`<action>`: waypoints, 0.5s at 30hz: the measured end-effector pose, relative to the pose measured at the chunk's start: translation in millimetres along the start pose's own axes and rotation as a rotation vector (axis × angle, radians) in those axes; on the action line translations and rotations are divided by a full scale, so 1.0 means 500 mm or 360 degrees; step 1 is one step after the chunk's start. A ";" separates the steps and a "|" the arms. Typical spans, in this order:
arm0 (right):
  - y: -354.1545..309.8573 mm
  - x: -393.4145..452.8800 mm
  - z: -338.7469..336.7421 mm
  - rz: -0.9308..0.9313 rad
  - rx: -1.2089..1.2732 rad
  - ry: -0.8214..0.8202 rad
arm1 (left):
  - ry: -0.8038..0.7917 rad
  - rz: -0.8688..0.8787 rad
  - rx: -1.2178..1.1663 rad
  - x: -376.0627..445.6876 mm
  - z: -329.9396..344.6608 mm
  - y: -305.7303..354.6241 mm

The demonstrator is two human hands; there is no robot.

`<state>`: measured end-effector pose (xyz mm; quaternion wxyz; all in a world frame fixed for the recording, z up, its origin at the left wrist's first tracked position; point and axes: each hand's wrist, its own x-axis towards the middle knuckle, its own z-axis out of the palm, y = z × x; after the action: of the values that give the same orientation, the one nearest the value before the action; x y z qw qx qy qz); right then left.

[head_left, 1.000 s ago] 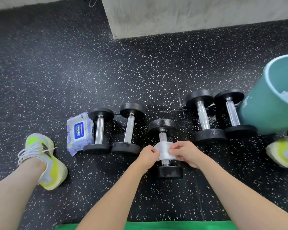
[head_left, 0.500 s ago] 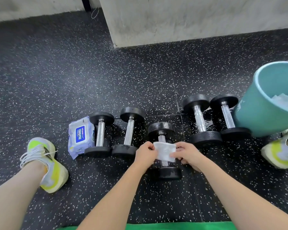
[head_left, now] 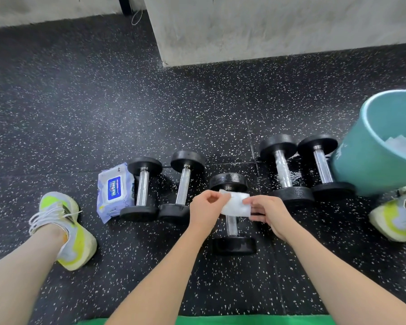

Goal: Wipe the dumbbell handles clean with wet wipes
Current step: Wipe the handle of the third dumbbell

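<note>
Just below the centre of the frame, the left hand [head_left: 205, 208] pinches the left edge of a white wet wipe [head_left: 236, 204] between thumb and curled fingers, while the right hand [head_left: 266, 213] grips its right edge, thumb on top and fingers underneath. The wipe is stretched between them above the upper part of the handle of the middle dumbbell [head_left: 231, 214]; whether it touches the metal I cannot tell. That dumbbell lies on the speckled black floor [head_left: 103, 113], its far head peeking out above the wipe and its near head below the hands. Left of it, two more dumbbells [head_left: 142, 190] [head_left: 183, 184] lie side by side, and a pack of wet wipes [head_left: 114, 192] rests against the leftmost one. To the right sit another two dumbbells [head_left: 283, 170] [head_left: 321, 165], the outer one touching a teal bin [head_left: 366, 156] at the right edge that has crumpled white wipes inside. A yellow-and-white shoe [head_left: 63, 228] shows at lower left, another [head_left: 399, 214] at the right edge below the bin. A grey concrete wall [head_left: 267, 26] fills the top.
</note>
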<state>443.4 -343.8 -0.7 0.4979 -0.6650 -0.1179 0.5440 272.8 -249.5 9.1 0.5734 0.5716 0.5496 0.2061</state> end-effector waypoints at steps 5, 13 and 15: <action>0.028 0.016 0.009 -0.0179 -0.0341 0.0019 | 0.0077 0.0006 0.0106 0.015 0.013 -0.029; 0.052 0.044 0.036 -0.0210 -0.0498 0.0195 | 0.0160 -0.0150 -0.0097 0.043 0.043 -0.046; 0.053 0.057 0.044 -0.0214 -0.0422 0.0193 | 0.0177 -0.0149 -0.0074 0.052 0.049 -0.045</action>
<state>425.6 -325.1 -37.0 0.4473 -0.7471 -0.2028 0.4480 293.3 -243.6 -27.2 0.5641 0.5195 0.6017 0.2232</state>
